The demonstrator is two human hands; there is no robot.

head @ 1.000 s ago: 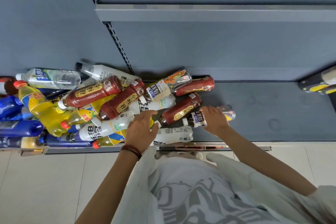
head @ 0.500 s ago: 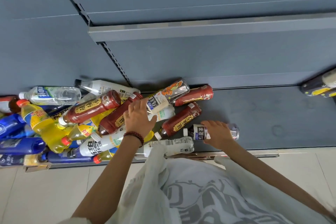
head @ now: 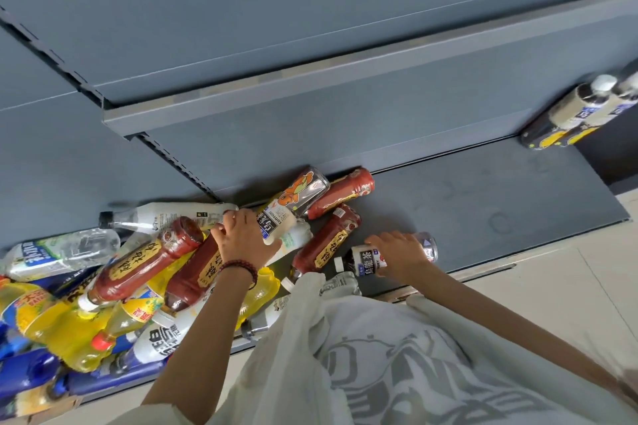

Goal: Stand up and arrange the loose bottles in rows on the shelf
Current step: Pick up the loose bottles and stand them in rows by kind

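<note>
Shelf ran grey across mid-frame. Toppled bottles heaped at lower left were cut by the frame edge; upright ones at far right blurred. The left hand clutched a dark red bottle; the right hand covered and gripped a lying tea bottle.
</note>
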